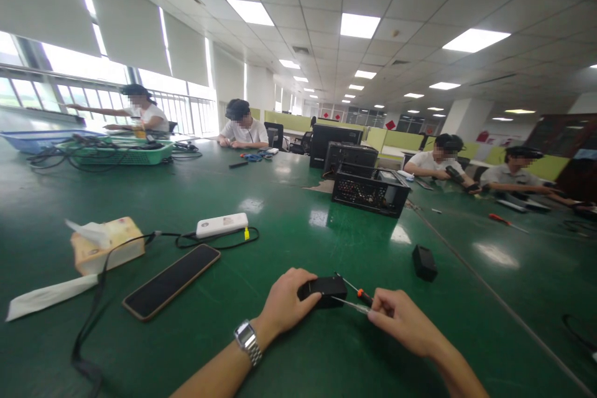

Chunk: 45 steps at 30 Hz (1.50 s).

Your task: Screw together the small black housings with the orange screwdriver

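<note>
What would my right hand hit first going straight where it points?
Probably the black box in your left hand, the silver tool leading; depth is unclear, and the orange-and-black screwdriver is close.

Bright ceiling panels (360, 25) plus window (84, 65) daylight (windows overexposed); glare spots on tabletop (280, 205), wide-lens edge distortion, slight blur.

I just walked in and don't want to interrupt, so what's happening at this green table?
The left hand grips a small black box at the table, while the right hand holds a slim metal tool with its tip by the box's edge. A screwdriver shows just beyond that tool. A second black box sits off to the right.
</note>
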Motion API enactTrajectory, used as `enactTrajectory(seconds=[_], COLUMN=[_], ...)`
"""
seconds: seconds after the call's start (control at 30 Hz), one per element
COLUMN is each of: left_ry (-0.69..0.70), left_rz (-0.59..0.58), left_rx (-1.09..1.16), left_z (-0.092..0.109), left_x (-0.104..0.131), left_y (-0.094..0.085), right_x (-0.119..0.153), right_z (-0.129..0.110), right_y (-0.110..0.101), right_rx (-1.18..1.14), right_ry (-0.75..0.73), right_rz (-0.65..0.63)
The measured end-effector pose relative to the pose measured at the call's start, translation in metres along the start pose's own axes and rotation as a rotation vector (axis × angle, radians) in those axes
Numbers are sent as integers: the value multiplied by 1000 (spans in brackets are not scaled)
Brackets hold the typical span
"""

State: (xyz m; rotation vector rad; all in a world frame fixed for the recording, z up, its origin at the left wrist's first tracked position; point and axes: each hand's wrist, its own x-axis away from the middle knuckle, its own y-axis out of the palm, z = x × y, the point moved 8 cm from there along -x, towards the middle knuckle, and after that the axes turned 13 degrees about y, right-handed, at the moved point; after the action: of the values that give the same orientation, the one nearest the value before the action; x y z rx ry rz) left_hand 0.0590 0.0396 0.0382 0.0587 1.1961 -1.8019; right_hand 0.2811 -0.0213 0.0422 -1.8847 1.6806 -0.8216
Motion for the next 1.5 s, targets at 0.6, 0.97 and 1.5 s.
enactTrajectory(seconds=[0.6, 0.97, 1.5], left_ry=[-15, 67, 43], left_rz=[43, 53, -10], left_rx=[-8, -70, -173], left_z=[0, 12, 7], left_x=[1, 1, -5], left_y=[9, 4, 6], right_x=[-10, -14, -12], right_z=[-14, -8, -12], right_y=[52, 51, 68], right_rx=[-25, 170, 216], right_ry=[134, 93, 138], right_rz=[165, 252, 147])
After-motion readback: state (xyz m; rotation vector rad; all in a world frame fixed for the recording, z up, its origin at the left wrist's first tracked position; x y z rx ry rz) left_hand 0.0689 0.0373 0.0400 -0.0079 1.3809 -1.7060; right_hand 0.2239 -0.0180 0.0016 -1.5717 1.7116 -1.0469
